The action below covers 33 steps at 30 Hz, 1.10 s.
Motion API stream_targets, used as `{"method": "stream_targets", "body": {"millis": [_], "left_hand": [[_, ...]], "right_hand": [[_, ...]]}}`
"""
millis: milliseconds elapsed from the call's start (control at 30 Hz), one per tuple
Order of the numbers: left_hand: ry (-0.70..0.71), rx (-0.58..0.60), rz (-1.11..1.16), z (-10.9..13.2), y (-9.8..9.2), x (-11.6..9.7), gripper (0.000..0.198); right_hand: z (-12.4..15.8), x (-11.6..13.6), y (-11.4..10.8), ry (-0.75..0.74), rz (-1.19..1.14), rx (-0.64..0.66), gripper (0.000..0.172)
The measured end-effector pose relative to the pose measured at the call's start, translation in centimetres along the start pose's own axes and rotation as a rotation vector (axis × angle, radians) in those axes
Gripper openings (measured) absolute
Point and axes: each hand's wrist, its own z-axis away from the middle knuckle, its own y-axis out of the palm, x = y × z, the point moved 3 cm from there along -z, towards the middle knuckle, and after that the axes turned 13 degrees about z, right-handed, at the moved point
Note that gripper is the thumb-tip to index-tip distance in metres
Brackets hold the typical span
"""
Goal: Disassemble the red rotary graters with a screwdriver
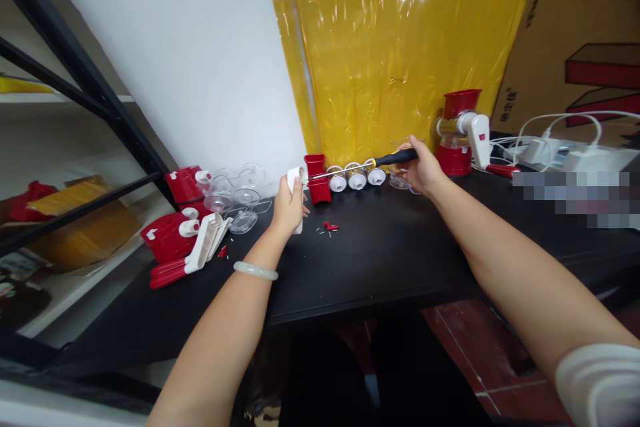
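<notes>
My left hand (288, 208) is closed around a white plastic crank arm (296, 179), holding its round end up above the table. In my right hand (423, 165) is a screwdriver (395, 157) with a black and yellow handle, gripped near the handle's end. Its long shaft points left, and the tip meets or nearly meets the crank's round end; I cannot tell whether it touches a screw. Behind the shaft stand a red plastic housing (319, 193) and several clear drums with white ends (357, 179). Small red pieces (330, 227) and tiny metal bits lie on the black table (380, 253).
An assembled red and white rotary grater (456, 147) stands at the right, near white chargers and cables (545, 147). At the left are red housings (167, 237), white cranks with red handles (200, 247) and clear plastic parts (245, 197). Yellow sheeting (400, 47) hangs behind.
</notes>
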Motion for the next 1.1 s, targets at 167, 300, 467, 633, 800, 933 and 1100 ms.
{"method": "stream_targets", "body": {"millis": [167, 300, 467, 633, 800, 933, 1100], "left_hand": [[0.003, 0.002, -0.006, -0.01, -0.02, -0.09, 0.047], [0.007, 0.019, -0.025, 0.01, 0.05, -0.03, 0.043], [0.021, 0.049, -0.034, 0.01, 0.08, 0.05, 0.044], [0.015, 0.076, -0.068, -0.03, 0.09, 0.13, 0.039], [-0.030, 0.084, -0.054, -0.19, -0.03, 0.23, 0.040], [-0.083, 0.080, -0.064, -0.49, -0.40, 0.43, 0.057], [-0.058, 0.268, 0.055, -0.57, -0.11, 0.78, 0.081]], "right_hand": [[-0.57, -0.57, 0.19, -0.072, 0.099, -0.030, 0.042], [-0.70, -0.47, 0.30, -0.084, 0.018, -0.065, 0.033], [-0.57, -0.33, 0.37, -0.076, 0.013, -0.084, 0.030], [-0.38, -0.08, 0.20, -0.072, -0.001, -0.107, 0.026], [-0.38, -0.07, -0.25, -0.051, 0.033, -0.147, 0.025], [-0.31, 0.01, -0.52, 0.006, 0.095, -0.186, 0.023], [-0.10, 0.02, -0.49, 0.071, 0.206, -0.237, 0.016]]}}
